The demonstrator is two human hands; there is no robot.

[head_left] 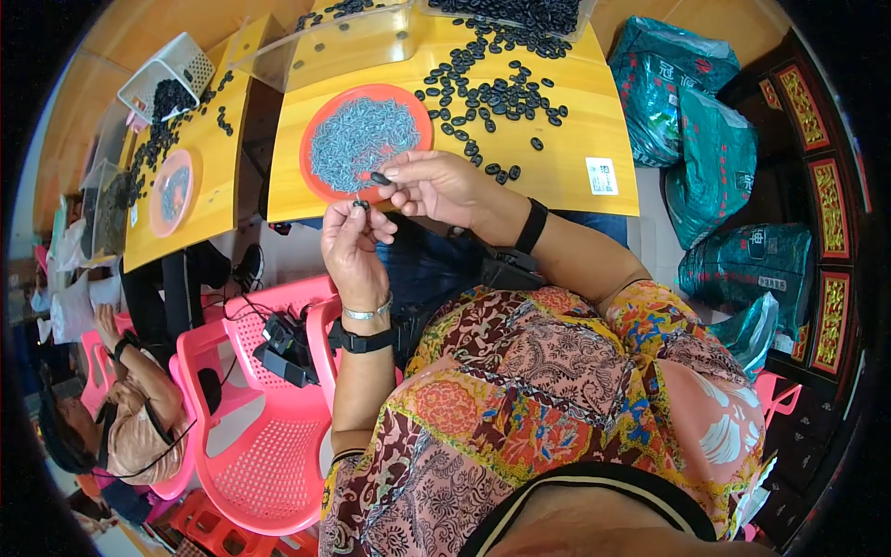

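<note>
both hands pinch: right hand point(436, 186) a black seed point(380, 177), left hand point(353, 246) another seed point(361, 204); a loose grip may drop one off the table point(575, 121).

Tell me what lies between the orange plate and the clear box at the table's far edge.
In the head view, scattered black beads lie on the yellow table between the orange plate and the clear box.

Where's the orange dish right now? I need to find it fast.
In the head view, the orange dish sits on the yellow table, left of the loose black beads, just beyond both hands.
</note>
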